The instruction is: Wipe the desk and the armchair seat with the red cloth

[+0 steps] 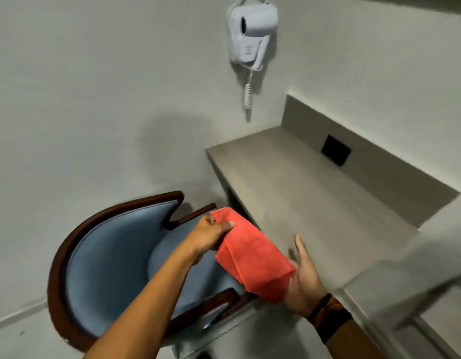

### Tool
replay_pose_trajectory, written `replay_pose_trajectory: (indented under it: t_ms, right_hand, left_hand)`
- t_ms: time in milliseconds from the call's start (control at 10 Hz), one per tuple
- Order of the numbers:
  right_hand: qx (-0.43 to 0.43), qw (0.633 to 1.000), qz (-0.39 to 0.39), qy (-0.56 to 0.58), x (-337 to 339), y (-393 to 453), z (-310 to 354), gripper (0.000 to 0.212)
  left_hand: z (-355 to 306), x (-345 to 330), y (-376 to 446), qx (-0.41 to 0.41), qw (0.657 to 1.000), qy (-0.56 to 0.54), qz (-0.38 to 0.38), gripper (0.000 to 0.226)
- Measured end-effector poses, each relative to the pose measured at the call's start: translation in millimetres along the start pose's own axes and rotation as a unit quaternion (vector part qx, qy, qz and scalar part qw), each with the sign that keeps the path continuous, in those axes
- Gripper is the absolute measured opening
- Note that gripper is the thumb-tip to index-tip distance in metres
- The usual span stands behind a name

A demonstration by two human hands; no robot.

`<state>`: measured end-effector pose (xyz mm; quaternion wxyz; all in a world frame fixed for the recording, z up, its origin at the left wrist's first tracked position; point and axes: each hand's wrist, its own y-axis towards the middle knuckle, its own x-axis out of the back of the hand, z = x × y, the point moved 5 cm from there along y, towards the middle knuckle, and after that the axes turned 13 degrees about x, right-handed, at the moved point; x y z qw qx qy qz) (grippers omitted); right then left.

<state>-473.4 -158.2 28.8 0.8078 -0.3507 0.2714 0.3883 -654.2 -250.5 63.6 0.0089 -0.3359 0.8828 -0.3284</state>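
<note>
The red cloth [252, 255], folded into a long strip, hangs in the air between my hands, above the gap between armchair and desk. My left hand [211, 234] pinches its upper end with thumb and fingers. My right hand [304, 281] is flat and spread under the cloth's lower end, palm against it. The grey desk [314, 193] runs to the right with a bare top. The armchair [107, 255] stands at lower left, with blue upholstery and a dark wooden frame; its seat [172, 255] is partly hidden by my left arm.
A white wall-mounted hair dryer [250, 35] with a coiled cord hangs above the desk's left end. A black socket plate [335, 150] sits in the desk's low back panel. A pale ledge [418, 268] juts in at the right.
</note>
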Motion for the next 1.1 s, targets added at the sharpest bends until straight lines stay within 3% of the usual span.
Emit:
replay_pose_trajectory:
  t_ms: [100,200,400,500,700,800,900,1000,1100]
  right_hand:
    - [0.059,0.992,-0.014,-0.110,59.8,-47.0,47.5,0.049]
    - [0.143,0.952,-0.104,-0.250,141.4,-89.6,93.7,0.030]
    - [0.192,0.911,-0.274,-0.240,285.7,-210.9,179.5,0.026]
    - [0.205,0.901,-0.321,-0.206,338.4,-259.3,210.2,0.023]
    - [0.189,0.848,-0.445,-0.220,438.8,-353.6,227.2,0.021]
    - [0.146,0.797,-0.463,-0.360,483.9,-385.1,227.7,0.009]
    - [0.072,0.694,-0.447,-0.560,500.4,-402.9,228.6,0.027]
    - [0.092,0.577,-0.415,-0.697,485.0,-395.8,225.7,0.058]
    - [0.191,0.545,-0.295,-0.761,439.7,-354.1,224.0,0.065]
  left_hand:
    - [-5.1,-77.1,-20.3,-0.016,1.000,-0.008,0.018,0.007]
    - [1.3,-166.5,-34.6,-0.007,0.998,-0.054,0.042,0.014]
    - [10.4,-359.7,-63.4,0.046,0.985,-0.113,0.124,0.009]
    - [9.1,-441.5,-69.4,0.069,0.976,-0.105,0.175,0.010]
    - [23.9,-583.9,-86.0,0.024,0.979,0.015,0.203,0.023]
    - [39.8,-637.5,-95.7,-0.007,0.976,0.092,0.195,0.031]
    - [49.6,-660.1,-105.2,-0.081,0.958,0.224,0.160,0.050]
    - [36.0,-640.0,-116.5,-0.194,0.934,0.281,0.102,0.054]
    - [6.5,-587.3,-127.4,-0.309,0.894,0.323,-0.008,0.051]
